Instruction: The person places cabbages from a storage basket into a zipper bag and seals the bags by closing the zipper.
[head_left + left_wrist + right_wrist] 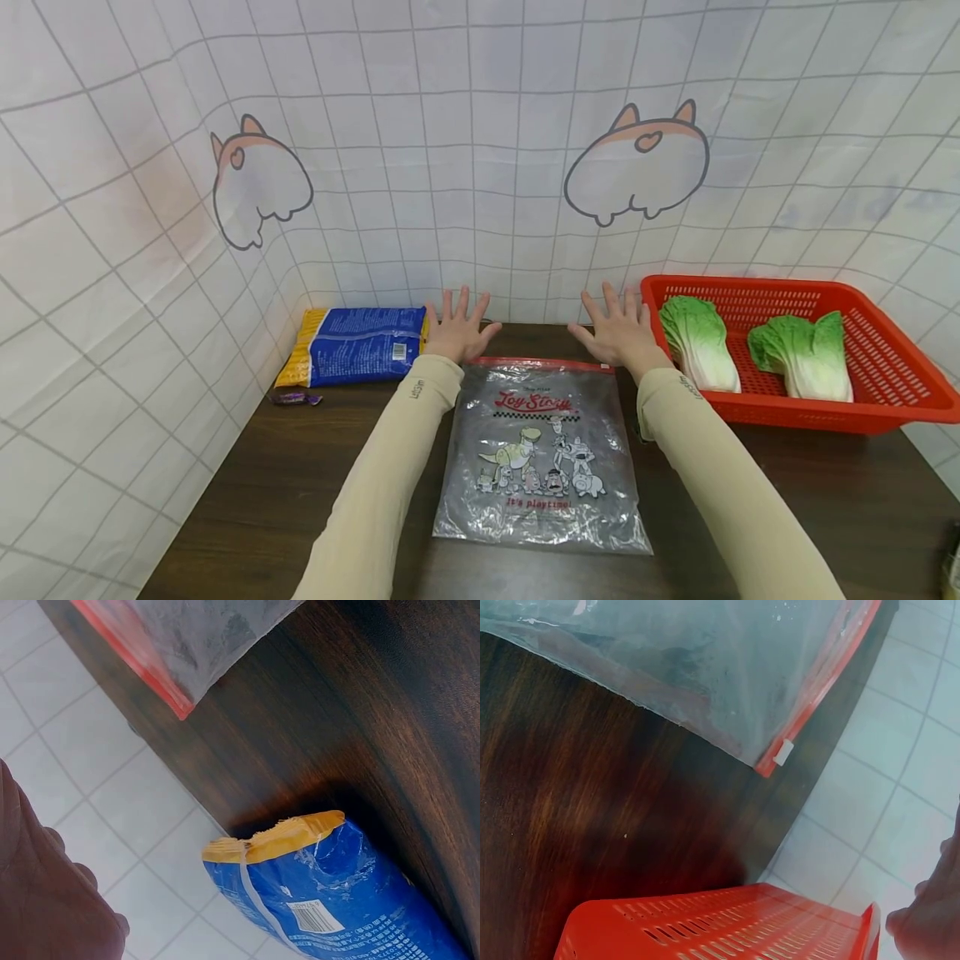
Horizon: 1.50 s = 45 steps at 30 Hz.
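Observation:
A clear zip bag (540,450) with a Toy Story print lies flat on the dark table, its red zip edge on the far side. A white slider (784,752) sits at one end of that zip in the right wrist view. My left hand (457,332), fingers straight and spread, is above the bag's far left corner, beside a blue and yellow packet (367,346). Similarly spread, my right hand (618,329) is near the far right corner, next to a red plastic basket (810,417). Neither hand holds anything.
Two Chinese cabbages lie in the basket, one on the left (701,343) and one on the right (802,354). A small purple wrapped piece (296,399) is in front of the packet. White gridded cloth (495,167) rises behind the table (300,483) and along its sides.

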Motion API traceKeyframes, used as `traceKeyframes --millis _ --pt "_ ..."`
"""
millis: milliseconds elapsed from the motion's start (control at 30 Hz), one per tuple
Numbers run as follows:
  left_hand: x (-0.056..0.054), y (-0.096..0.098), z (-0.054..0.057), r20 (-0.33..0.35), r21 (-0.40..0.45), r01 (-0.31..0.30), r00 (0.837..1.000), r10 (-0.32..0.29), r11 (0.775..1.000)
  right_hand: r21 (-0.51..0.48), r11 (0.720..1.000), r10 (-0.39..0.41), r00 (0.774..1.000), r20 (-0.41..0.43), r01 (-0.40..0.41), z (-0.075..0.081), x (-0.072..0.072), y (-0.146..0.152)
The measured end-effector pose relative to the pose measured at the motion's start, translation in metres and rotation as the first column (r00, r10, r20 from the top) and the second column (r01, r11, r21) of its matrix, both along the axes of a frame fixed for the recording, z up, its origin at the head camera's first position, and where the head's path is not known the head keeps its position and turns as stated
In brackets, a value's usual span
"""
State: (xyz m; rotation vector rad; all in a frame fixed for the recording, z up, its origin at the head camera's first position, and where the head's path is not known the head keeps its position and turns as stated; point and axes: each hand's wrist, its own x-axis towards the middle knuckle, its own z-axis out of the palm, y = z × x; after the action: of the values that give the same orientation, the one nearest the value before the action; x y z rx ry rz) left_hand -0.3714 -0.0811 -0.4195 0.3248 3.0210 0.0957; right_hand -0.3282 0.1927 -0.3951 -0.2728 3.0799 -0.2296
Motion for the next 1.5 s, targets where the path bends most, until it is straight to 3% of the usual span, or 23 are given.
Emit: traceKeyframes --millis 233,367,467,567,733,1000,1167,1333,1500 --pt "0.0 -0.001 -0.001 -0.001 -0.007 0.007 1.0 -0.007 1.0 -0.007 1.0 -0.004 1.0 0.007 0.004 -0.001 -0.001 0.0" --pt "0.007 0.001 0.002 0.022 0.009 0.022 1.0 -0.022 1.0 -0.067 0.998 -0.006 1.0 -0.001 0.006 -0.003 0.0 -0.001" --pt "0.013 0.004 0.0 0.073 0.092 0.065 0.995 -0.072 0.994 -0.134 0.991 0.022 0.999 -0.035 -0.026 -0.008 0.003 -0.002" --pt "0.013 0.008 -0.011 0.119 0.205 0.117 0.983 -0.143 0.972 -0.191 0.978 0.072 0.995 -0.063 -0.083 -0.016 0.011 -0.002" --pt "0.012 0.016 -0.029 0.11 0.32 0.167 0.971 -0.212 0.933 -0.286 0.95 0.119 0.991 -0.052 -0.129 -0.034 0.025 -0.003" --pt "0.014 0.022 -0.051 -0.01 0.409 0.191 0.979 -0.205 0.892 -0.391 0.914 0.117 0.993 -0.009 -0.111 -0.048 0.038 -0.001" --pt "0.016 0.024 -0.054 -0.058 0.446 0.179 0.984 -0.171 0.877 -0.44 0.892 0.116 0.993 -0.007 -0.108 -0.053 0.04 -0.005" --pt "0.017 0.026 -0.051 -0.027 0.448 0.166 0.985 -0.172 0.878 -0.473 0.877 0.099 0.995 0.013 -0.081 -0.059 0.044 -0.009" --pt "0.018 0.023 -0.05 0.05 0.491 0.147 0.979 -0.197 0.858 -0.51 0.859 0.07 0.997 0.02 -0.05 -0.063 0.047 -0.013"
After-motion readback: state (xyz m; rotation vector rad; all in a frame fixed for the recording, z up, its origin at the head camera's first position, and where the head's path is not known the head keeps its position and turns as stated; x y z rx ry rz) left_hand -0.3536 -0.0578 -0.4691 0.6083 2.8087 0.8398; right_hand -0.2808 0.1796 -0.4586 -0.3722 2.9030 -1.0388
